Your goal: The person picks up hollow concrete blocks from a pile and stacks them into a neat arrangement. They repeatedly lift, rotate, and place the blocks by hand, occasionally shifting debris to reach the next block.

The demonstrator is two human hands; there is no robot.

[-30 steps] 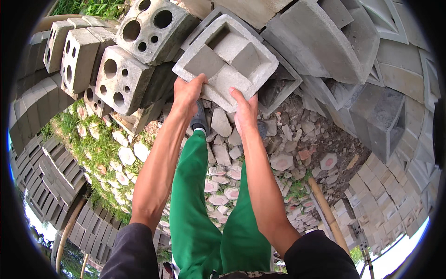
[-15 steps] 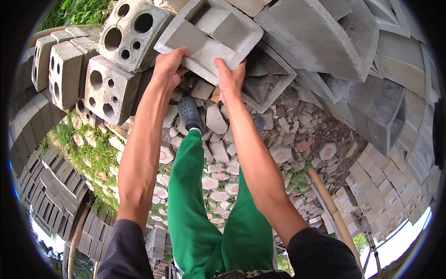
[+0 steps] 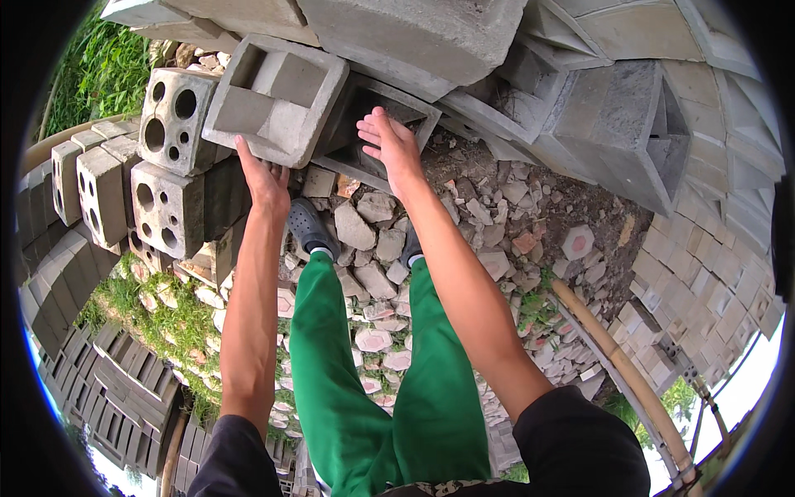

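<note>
Right hand [image 3: 389,151]'s just come off the square concrete block [image 3: 275,103], now beside the holed blocks [image 3: 171,124] — fingers open near another hollow block [image 3: 406,98]. So only the left hand [image 3: 267,180] touches the square one's lower edge — can't tell if it's gripping.

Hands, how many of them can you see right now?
2: the left hand at the lower edge of the recessed concrete block, and the right hand open, apart from that block.
</note>
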